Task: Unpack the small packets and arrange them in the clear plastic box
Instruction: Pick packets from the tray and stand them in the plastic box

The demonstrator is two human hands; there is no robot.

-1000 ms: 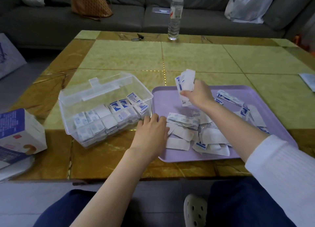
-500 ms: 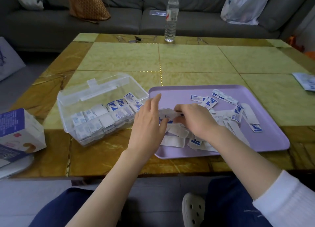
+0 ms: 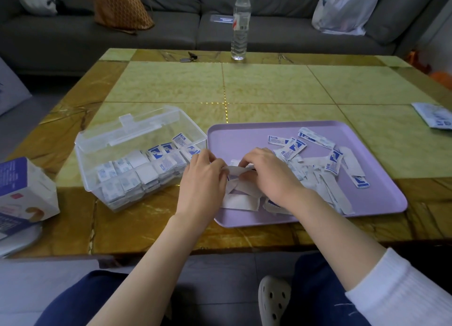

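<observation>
White-and-blue small packets (image 3: 315,164) lie scattered on the purple tray (image 3: 381,203); more stand in rows inside the clear plastic box (image 3: 139,159) beside it. Left hand (image 3: 203,178) and right hand (image 3: 271,176) together pinch one white packet (image 3: 236,170) over the tray.

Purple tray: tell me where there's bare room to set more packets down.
The purple tray is bare along its far strip and far-left corner, beside the clear plastic box. The loose packets crowd its middle and near-right, where the left hand and right hand work.
</observation>
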